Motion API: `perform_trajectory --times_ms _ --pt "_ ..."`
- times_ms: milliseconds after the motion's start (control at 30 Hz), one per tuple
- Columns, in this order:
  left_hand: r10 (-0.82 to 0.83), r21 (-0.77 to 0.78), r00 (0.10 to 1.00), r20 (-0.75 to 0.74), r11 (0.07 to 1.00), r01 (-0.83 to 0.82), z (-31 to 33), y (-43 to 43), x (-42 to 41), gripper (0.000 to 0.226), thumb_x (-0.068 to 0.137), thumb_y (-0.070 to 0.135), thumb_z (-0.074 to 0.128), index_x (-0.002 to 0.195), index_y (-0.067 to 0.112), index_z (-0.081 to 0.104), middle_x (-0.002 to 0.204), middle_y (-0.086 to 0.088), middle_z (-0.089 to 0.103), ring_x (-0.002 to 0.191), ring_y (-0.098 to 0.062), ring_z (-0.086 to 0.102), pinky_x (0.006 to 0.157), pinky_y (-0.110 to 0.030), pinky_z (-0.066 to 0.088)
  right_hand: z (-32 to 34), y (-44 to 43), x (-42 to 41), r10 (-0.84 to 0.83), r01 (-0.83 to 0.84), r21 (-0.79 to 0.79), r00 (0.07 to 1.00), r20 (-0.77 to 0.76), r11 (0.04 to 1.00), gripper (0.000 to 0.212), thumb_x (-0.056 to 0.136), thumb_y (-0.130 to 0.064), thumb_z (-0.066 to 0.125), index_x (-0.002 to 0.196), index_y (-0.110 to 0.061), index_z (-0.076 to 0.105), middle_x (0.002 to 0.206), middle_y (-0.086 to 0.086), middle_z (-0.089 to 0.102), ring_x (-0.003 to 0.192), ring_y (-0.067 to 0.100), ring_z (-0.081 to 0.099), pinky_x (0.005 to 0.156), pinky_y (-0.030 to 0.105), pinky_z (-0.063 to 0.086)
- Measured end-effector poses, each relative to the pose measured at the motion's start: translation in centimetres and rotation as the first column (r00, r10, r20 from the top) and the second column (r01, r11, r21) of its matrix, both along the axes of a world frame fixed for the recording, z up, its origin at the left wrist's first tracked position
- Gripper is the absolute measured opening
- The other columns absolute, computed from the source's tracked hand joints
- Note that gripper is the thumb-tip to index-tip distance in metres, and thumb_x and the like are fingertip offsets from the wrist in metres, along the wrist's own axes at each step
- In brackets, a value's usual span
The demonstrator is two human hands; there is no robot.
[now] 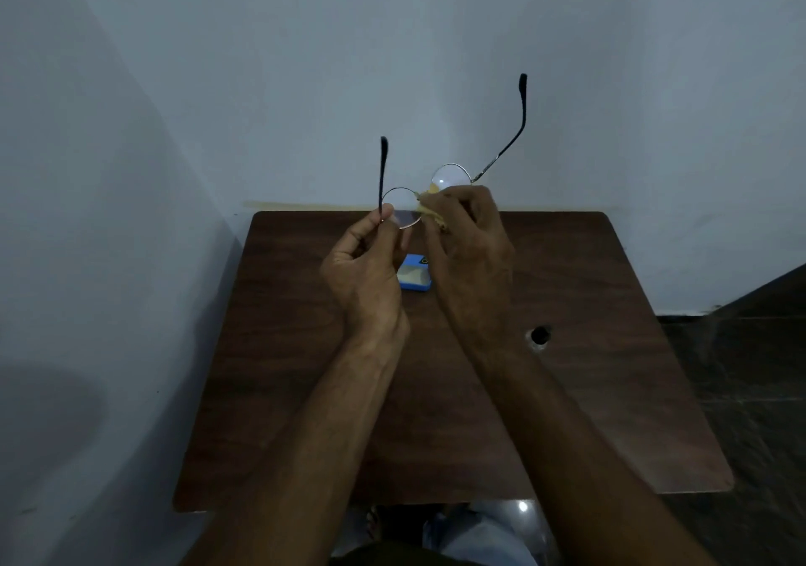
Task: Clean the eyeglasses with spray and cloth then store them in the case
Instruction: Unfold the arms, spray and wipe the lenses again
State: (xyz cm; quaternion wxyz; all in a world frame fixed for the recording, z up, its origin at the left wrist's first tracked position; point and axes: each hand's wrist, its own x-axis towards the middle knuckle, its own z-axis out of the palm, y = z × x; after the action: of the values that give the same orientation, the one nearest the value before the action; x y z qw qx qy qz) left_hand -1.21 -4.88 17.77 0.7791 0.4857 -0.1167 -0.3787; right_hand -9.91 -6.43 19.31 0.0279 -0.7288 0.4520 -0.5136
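Observation:
Round thin-rimmed eyeglasses [451, 177] with both temples unfolded and pointing away from me are held up above the far part of the table. My left hand [364, 273] pinches the frame at the left lens hinge. My right hand [469, 255] grips a yellow cloth [429, 203] pressed against the frame near the bridge, between the two lenses. A blue case [414, 276] lies on the table under my hands, partly hidden by them. No spray bottle is in view.
The dark wooden table [589, 391] stands against a pale wall and has a round hole [541, 335] right of centre. A dark floor lies to the right. My knees show below the near table edge.

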Motion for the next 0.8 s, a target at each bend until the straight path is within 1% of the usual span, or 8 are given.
perform_trajectory --times_ms 67,167,400,500,567,633,700,800 --pt "-0.006 0.008 1.0 -0.025 1.0 0.007 -0.1 0.1 0.1 0.017 0.091 -0.005 0.076 0.103 0.005 0.08 0.082 0.003 0.082 0.077 -0.012 0.079 0.076 -0.03 0.067 -0.5 0.4 0.0 0.038 -0.038 0.005 0.999 -0.014 0.999 0.016 0.09 0.002 0.075 0.106 0.002 0.076 0.105 0.016 0.07 0.091 0.025 0.069 0.077 0.036 0.062" --pt "-0.032 0.002 0.996 -0.078 0.999 0.032 -0.2 0.5 0.0 0.016 0.09 -0.004 0.076 0.099 0.009 0.08 0.082 0.003 0.082 0.078 -0.01 0.079 0.071 -0.024 0.064 -1.2 0.1 -0.6 0.004 -0.004 0.019 1.0 0.003 1.0 0.018 0.089 0.003 0.076 0.107 0.003 0.077 0.103 0.018 0.073 0.092 0.031 0.071 0.079 0.043 0.062" --pt "-0.016 0.028 0.996 -0.084 0.999 0.018 -0.6 0.9 0.1 0.016 0.09 -0.001 0.078 0.098 0.013 0.081 0.089 -0.001 0.082 0.083 -0.014 0.079 0.068 -0.023 0.063 -1.6 0.3 -0.5 -0.005 0.001 -0.048 0.997 -0.077 0.999 0.017 0.089 0.002 0.077 0.106 0.002 0.076 0.101 0.017 0.073 0.09 0.032 0.07 0.078 0.039 0.06" --pt "-0.023 0.024 0.987 -0.158 0.999 0.027 -0.7 1.2 -0.3 0.015 0.091 -0.002 0.077 0.104 0.005 0.081 0.097 -0.007 0.08 0.091 -0.018 0.077 0.071 -0.024 0.063 -2.0 0.9 -0.4 -0.034 0.031 0.034 0.996 0.084 0.999 0.017 0.09 -0.001 0.076 0.107 -0.003 0.076 0.105 0.011 0.073 0.096 0.025 0.07 0.084 0.033 0.059" --pt "-0.026 0.026 0.978 -0.208 0.999 0.032 -1.0 1.2 -0.5 0.014 0.091 -0.003 0.076 0.102 0.005 0.08 0.094 -0.002 0.08 0.098 -0.025 0.076 0.072 -0.026 0.064 -2.2 1.6 0.0 -0.04 -0.006 0.16 0.959 0.281 0.987 0.015 0.089 -0.003 0.078 0.104 -0.007 0.076 0.101 0.004 0.073 0.092 0.014 0.07 0.082 0.029 0.06" --pt "-0.044 0.02 0.971 -0.234 0.999 0.05 -1.2 1.2 -0.5 0.014 0.092 -0.004 0.075 0.102 0.005 0.08 0.091 0.003 0.081 0.102 -0.028 0.076 0.074 -0.028 0.065 -2.5 1.9 0.2 -0.102 -0.054 0.307 0.877 0.47 0.95 0.013 0.089 -0.008 0.081 0.098 -0.013 0.074 0.095 -0.004 0.074 0.089 0.011 0.072 0.08 0.031 0.062" --pt "-0.065 0.003 0.972 -0.225 0.998 0.067 -1.3 1.2 -0.5 0.014 0.093 -0.004 0.074 0.105 0.001 0.078 0.09 0.003 0.081 0.097 -0.022 0.077 0.073 -0.026 0.064 -2.7 1.9 0.3 -0.172 -0.12 0.406 0.772 0.612 0.906 0.011 0.088 -0.011 0.082 0.094 -0.016 0.074 0.091 -0.005 0.076 0.086 0.013 0.074 0.078 0.034 0.063" --pt "-0.067 0.001 0.987 -0.145 0.998 0.068 -1.8 1.2 -0.6 0.016 0.092 -0.004 0.074 0.107 -0.001 0.078 0.09 0.0 0.081 0.09 -0.017 0.079 0.076 -0.026 0.064 -2.3 1.5 0.5 -0.18 -0.233 0.416 0.644 0.743 0.879 0.012 0.086 -0.008 0.084 0.094 -0.009 0.075 0.089 0.001 0.078 0.083 0.016 0.077 0.074 0.03 0.062"
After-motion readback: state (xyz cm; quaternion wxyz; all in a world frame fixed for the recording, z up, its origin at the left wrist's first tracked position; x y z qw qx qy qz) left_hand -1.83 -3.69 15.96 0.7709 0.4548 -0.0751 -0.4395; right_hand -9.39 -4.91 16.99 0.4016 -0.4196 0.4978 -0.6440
